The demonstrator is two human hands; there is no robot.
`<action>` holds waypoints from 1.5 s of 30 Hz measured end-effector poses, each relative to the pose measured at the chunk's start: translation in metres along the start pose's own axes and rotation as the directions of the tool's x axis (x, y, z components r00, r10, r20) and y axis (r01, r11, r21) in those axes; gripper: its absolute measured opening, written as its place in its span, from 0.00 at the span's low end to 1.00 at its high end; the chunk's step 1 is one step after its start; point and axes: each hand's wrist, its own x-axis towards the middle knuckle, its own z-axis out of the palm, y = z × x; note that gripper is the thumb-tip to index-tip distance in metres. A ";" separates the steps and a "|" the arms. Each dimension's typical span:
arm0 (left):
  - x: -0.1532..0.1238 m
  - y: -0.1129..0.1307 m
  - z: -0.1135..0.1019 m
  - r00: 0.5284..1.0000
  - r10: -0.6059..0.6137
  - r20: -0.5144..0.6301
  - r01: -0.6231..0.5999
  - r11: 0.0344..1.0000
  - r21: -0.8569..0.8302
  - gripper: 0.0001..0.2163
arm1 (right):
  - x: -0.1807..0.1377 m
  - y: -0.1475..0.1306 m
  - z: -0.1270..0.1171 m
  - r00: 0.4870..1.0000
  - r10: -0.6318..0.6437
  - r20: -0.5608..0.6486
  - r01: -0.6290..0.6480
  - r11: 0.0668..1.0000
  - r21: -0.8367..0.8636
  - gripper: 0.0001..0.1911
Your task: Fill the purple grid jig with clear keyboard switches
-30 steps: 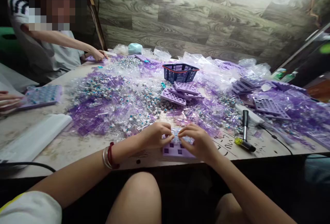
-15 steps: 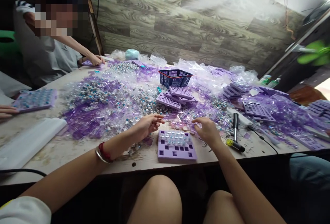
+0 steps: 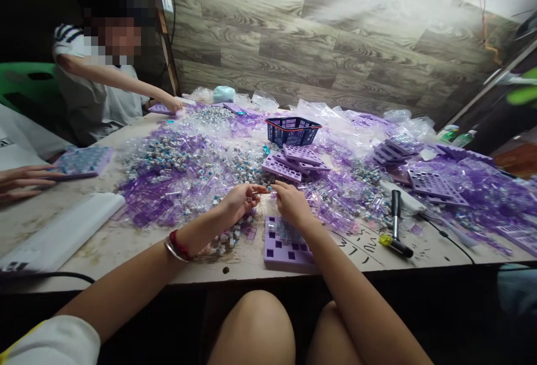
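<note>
My left hand [image 3: 240, 201] and my right hand [image 3: 291, 204] meet above the near edge of the heap of small grey and blue parts [image 3: 197, 158]. Both are pinched at the fingertips. The left one holds a small part that I cannot name. Whatever the right one grips is hidden. Just below them lies a purple tray [image 3: 285, 242] with square holes, a few clear pieces set in its far rows. My right wrist covers part of it. A red and silver bracelet [image 3: 178, 246] is on my left wrist.
Purple trays [image 3: 293, 159] are stacked before a dark blue basket [image 3: 292, 130]. A screwdriver [image 3: 395, 222] lies to the right. Purple plastic bags [image 3: 474, 186] cover the right side. A person at far left reaches to a tray [image 3: 161, 109]. Another hand [image 3: 25, 177] rests by a filled tray [image 3: 84, 160].
My hands lifted off the tray, went apart to the heap, then came together again above the tray's far edge. The view has shifted a little.
</note>
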 end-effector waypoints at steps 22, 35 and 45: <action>-0.005 -0.008 -0.003 0.980 -0.023 0.198 -0.026 0.970 0.243 0.18 | -0.004 0.007 -0.009 0.990 -0.032 -0.134 0.077 0.935 0.345 0.05; -0.008 -0.009 -0.005 0.929 -0.056 0.366 -0.090 0.924 0.371 0.14 | -0.083 0.003 -0.049 0.984 -0.178 -0.015 0.145 0.751 0.644 0.05; -0.008 -0.010 -0.005 0.899 -0.021 0.437 -0.200 0.868 0.455 0.14 | -0.107 -0.013 -0.033 0.986 -0.166 -0.007 0.150 0.866 0.476 0.10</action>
